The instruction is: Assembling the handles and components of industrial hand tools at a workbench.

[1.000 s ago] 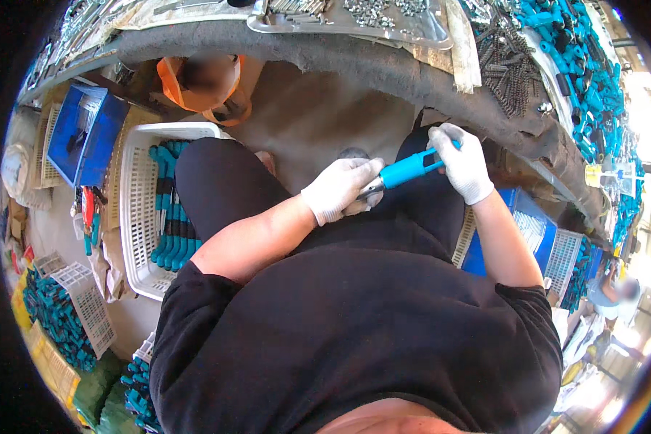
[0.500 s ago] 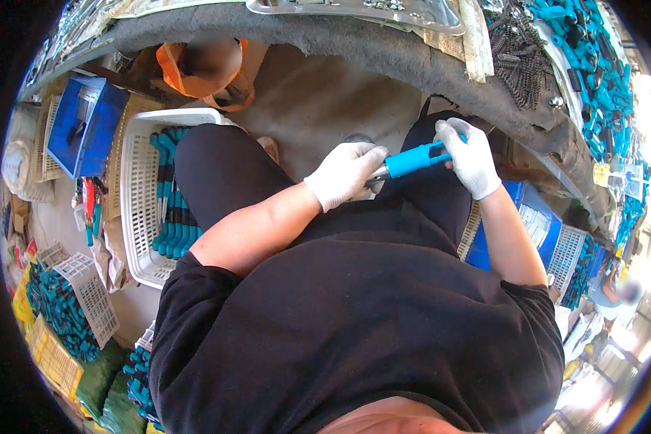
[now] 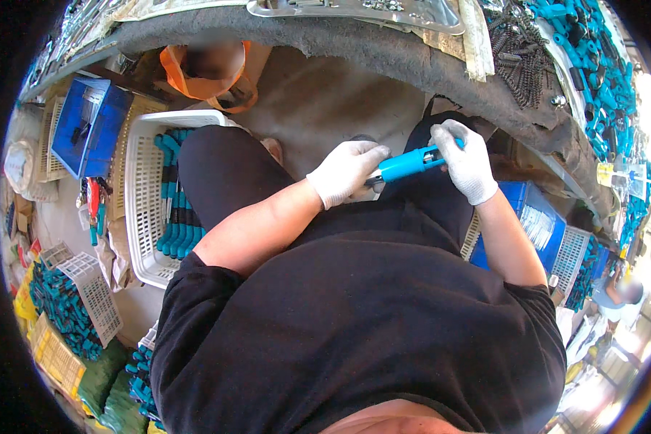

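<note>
A bright blue tubular tool part (image 3: 405, 166) lies across my lap, held between my two white-gloved hands. At its left end, my left hand (image 3: 349, 171) is closed round the grey metal piece that sticks out of the tube. On the other side, my right hand (image 3: 464, 160) pinches the part's right end with thumb and fingers. An opening in the tube shows near that end, with something dark inside it. Whether my right fingers also hold a smaller piece cannot be made out.
Left of my leg stands a white basket (image 3: 134, 195) with rows of blue-handled tools. A bench edge (image 3: 340, 37) curves ahead, bearing a metal tray (image 3: 441, 25), dark springs (image 3: 517, 69) and blue parts (image 3: 593, 65). Blue bins (image 3: 87, 137) sit on both sides.
My right fingers have shifted a little at the tube's right end, and the thumb and forefinger are higher. The left hand keeps its hold; the view has moved slightly.
</note>
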### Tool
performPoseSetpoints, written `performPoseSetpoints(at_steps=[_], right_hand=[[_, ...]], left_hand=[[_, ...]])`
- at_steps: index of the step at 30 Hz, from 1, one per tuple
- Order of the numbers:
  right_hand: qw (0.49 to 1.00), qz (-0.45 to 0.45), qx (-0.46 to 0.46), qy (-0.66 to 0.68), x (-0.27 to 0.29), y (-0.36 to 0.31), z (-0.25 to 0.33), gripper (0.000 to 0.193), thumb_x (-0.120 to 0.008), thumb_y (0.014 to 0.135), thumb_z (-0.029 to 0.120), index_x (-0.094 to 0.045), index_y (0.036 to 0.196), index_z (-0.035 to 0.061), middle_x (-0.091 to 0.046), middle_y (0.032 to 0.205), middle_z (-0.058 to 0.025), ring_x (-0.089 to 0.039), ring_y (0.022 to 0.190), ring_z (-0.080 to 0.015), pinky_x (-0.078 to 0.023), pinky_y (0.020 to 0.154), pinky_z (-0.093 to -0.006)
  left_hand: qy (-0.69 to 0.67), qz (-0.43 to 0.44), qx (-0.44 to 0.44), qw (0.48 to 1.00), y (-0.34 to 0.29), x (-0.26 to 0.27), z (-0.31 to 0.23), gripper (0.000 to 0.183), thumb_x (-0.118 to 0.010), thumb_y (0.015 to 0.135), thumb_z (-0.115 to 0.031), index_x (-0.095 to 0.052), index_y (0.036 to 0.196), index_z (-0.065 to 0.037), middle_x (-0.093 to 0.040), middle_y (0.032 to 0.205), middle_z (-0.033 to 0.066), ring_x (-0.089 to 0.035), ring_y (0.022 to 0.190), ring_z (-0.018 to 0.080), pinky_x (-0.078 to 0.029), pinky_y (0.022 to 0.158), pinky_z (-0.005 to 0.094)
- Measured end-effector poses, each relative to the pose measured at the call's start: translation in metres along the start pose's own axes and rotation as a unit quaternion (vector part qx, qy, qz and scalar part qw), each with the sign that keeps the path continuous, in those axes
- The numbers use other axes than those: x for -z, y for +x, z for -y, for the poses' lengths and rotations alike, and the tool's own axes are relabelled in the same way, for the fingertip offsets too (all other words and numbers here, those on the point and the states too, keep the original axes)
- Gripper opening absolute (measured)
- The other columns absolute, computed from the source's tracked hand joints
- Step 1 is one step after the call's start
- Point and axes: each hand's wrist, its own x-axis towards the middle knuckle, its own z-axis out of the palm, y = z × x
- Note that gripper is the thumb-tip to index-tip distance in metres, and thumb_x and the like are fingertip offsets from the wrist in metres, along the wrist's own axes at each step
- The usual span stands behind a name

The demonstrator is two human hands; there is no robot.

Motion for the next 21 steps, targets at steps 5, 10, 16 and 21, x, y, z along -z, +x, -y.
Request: performPoseSetpoints(at_steps=[5,10,16,21], right_hand=[[0.999,0.0,0.043,-0.031,-0.008,0.001,-0.004,0.03,-0.055,0.093,0.026,-0.06,0.083,-0.0015,-0.051,0.064,-0.0084,-0.05,0.058,-0.0138,-0.041,0.056,-0.0297],[0.996,0.036,0.068,-0.041,-0.024,0.006,-0.001,0.029,-0.052,0.094,0.026,-0.06,0.087,-0.0007,-0.055,0.068,-0.0082,-0.051,0.061,-0.0123,-0.042,0.057,-0.0277],[0.998,0.032,0.059,-0.004,-0.036,0.011,-0.004,0.03,-0.052,0.095,0.024,-0.061,0.094,-0.0045,-0.06,0.074,-0.0142,-0.057,0.07,-0.0165,-0.046,0.066,-0.0304],[0.998,0.032,0.061,0.003,-0.04,0.021,-0.02,0.033,-0.052,0.095,0.024,-0.06,0.101,-0.0066,-0.064,0.082,-0.0143,-0.059,0.077,-0.0165,-0.047,0.071,-0.0301]], left_hand=[[-0.031,-0.025,-0.007,0.999,0.0,-0.005,0.002,0.04,-0.04,0.098,-0.038,-0.058,0.085,-0.005,-0.055,0.061,0.0042,-0.045,0.043,0.0104,-0.037,0.042,0.0255],[-0.089,0.086,0.025,0.992,-0.007,0.002,-0.001,0.045,-0.036,0.099,-0.043,-0.056,0.086,-0.005,-0.057,0.064,0.0077,-0.039,0.036,0.0125,-0.035,0.038,0.027],[-0.17,0.099,0.004,0.98,-0.011,0.003,0.0,0.037,-0.041,0.099,-0.04,-0.054,0.095,-0.005,-0.061,0.073,0.0084,-0.041,0.039,0.0113,-0.033,0.036,0.0257],[-0.213,0.149,-0.021,0.965,-0.012,0.006,0.003,0.027,-0.055,0.093,-0.03,-0.054,0.103,-0.005,-0.06,0.083,0.007,-0.041,0.042,0.0099,-0.033,0.038,0.0248]])
